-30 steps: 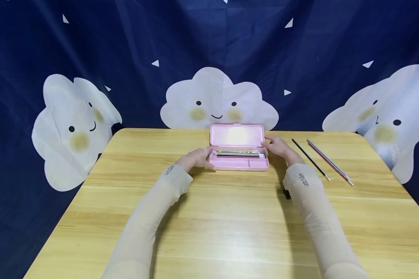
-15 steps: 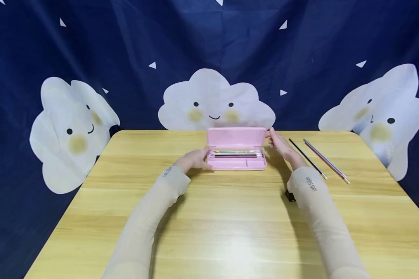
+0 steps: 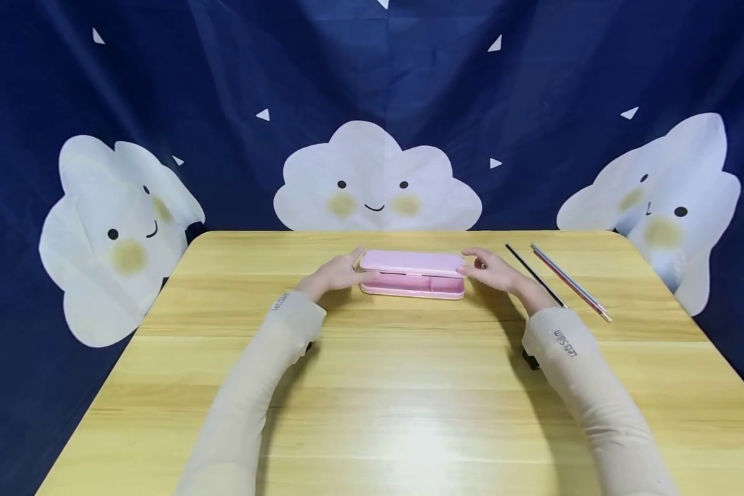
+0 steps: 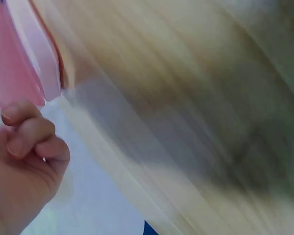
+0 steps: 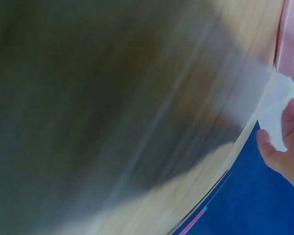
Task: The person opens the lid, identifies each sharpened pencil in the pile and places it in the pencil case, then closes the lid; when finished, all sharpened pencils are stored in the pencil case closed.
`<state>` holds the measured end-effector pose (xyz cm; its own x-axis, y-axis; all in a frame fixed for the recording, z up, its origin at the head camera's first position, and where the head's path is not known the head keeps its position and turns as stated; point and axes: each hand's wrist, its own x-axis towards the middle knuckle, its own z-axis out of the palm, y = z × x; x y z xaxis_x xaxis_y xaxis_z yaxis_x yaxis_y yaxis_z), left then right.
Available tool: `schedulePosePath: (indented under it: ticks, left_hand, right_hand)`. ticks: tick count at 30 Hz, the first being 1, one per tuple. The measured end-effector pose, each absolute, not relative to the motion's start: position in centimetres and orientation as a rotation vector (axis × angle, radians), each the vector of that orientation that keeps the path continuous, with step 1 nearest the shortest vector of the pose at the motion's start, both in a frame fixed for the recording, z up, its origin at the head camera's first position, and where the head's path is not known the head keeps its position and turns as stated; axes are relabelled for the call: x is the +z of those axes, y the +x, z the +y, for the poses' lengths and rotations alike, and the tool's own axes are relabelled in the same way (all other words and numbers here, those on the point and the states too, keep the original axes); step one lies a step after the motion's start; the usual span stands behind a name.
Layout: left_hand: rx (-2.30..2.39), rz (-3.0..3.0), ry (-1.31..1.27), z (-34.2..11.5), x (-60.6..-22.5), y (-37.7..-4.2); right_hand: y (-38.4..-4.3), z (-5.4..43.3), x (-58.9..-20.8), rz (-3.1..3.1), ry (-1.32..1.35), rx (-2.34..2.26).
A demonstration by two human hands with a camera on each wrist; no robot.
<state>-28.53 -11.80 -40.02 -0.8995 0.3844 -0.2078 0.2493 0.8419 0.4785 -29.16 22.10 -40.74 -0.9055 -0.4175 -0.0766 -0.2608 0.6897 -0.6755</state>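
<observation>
A pink pencil case (image 3: 412,262) lies near the table's far edge, its lid tilted down over the back part and a gap left at the front. The front compartments (image 3: 409,284) show through this gap; pencils inside are hidden. My left hand (image 3: 333,273) holds the case's left end, thumb at the front corner; in the left wrist view its other fingers are curled beside the pink wall (image 4: 44,54). At the opposite end my right hand (image 3: 494,271) holds the lid between thumb and fingers. Its little finger sticks out in the right wrist view, below the case (image 5: 289,44).
To the right of my right hand lie a black pencil (image 3: 535,274) and, beside it, a grey and a red pencil (image 3: 570,281) close together. A dark blue cloth with clouds (image 3: 378,176) hangs behind the wooden table (image 3: 372,386).
The lid has swung from upright forward and down, covering the pencils. My right hand has come from behind the lid to its right end. My left hand stays at the left end.
</observation>
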Motion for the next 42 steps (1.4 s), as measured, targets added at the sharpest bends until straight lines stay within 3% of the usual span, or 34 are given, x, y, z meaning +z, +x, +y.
schedulePosePath:
  ticks: [12,27,42]
  left_hand:
    - [0.556,2.688,0.583,-11.5,-41.1,-28.5]
    - [0.492,2.673,0.501,-10.4,-40.6,-28.9]
    - [0.316,2.69,0.357,-10.5,-38.8,-28.5]
  right_hand:
    - [-28.8,22.2,-41.0,2.749,-0.581,-0.611]
    - [-29.2,23.2,-41.3,2.587,-0.725,-0.918]
    - [-29.4,20.6,-38.3,2.743,-0.551,-0.305]
